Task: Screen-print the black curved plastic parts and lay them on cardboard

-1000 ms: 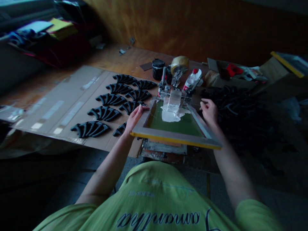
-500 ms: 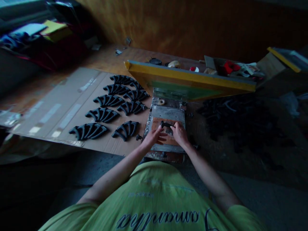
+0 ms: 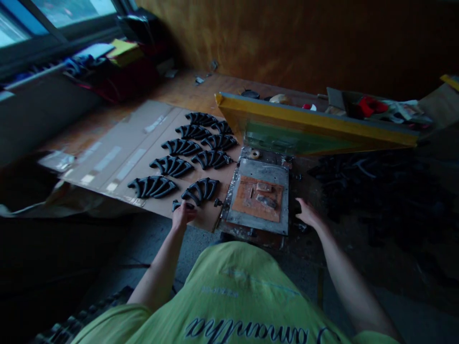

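My left hand is closed on a black curved handle at the cardboard's front edge, just below a fanned row of similar black handles. Right of the metal plate, my right hand hangs over the dark tabletop with thumb and fingers apart. It appears to hold nothing, though the shade there is deep. On the plate lies an orange-brown pad with small worn blocks on it; no handle rests there.
Several more fans of black handles lie on the cardboard sheet. Behind the plate a yellow-edged screen frame is raised at a slant. A dark heap of black parts sits at the right. A tape roll is near the plate's back.
My left hand has carried the handle from the pad leftward to the cardboard. My right hand has let go of it and moved right, off the plate. The view has turned slightly left.
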`<state>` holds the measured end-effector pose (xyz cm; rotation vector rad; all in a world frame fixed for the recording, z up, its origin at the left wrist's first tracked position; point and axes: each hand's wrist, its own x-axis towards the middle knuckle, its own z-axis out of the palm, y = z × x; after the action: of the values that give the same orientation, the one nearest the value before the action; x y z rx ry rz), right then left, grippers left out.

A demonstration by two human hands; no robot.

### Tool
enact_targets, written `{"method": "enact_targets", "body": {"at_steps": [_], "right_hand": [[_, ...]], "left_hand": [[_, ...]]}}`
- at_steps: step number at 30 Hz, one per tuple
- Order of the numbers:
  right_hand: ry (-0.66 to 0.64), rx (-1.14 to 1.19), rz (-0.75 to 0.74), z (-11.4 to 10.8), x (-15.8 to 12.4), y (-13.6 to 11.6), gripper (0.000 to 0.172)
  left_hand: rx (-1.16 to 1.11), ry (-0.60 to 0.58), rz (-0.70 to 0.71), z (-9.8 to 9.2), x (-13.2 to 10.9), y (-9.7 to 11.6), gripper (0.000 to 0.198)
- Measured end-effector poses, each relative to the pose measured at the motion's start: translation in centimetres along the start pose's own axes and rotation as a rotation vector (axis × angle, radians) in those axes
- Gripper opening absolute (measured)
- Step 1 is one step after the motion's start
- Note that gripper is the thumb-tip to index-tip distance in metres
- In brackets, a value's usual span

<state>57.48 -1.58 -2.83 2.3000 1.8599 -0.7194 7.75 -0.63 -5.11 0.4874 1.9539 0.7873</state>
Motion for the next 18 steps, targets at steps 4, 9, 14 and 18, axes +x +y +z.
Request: {"method": "enact_targets", "body": {"at_steps": [4,9,14,18], "right_hand": [[-0.129,-0.002,0.045,2.1,0.6,0.8,0.073],[-0.102,0.111,0.052,1.9,1.3,2.1,0.07],[0.239,0.064,0.027,-1.8,0.7,4.1,0.017],[0.513,0.347,-0.059,-3.7,-0.2,1.6,0.024]], "left_hand": [[0.188,-0.005,-0.042,-0.4,2.1,0.2,0.039],[0.401,0.083,-0.007,-0.4,2.4,1.3,0.047],[0.761,0.38,0.526,1.8,-0.9,-0.2,0.053],[0.896,0.334,0.643,5.8,-2.1,0.0,0.06]]}}
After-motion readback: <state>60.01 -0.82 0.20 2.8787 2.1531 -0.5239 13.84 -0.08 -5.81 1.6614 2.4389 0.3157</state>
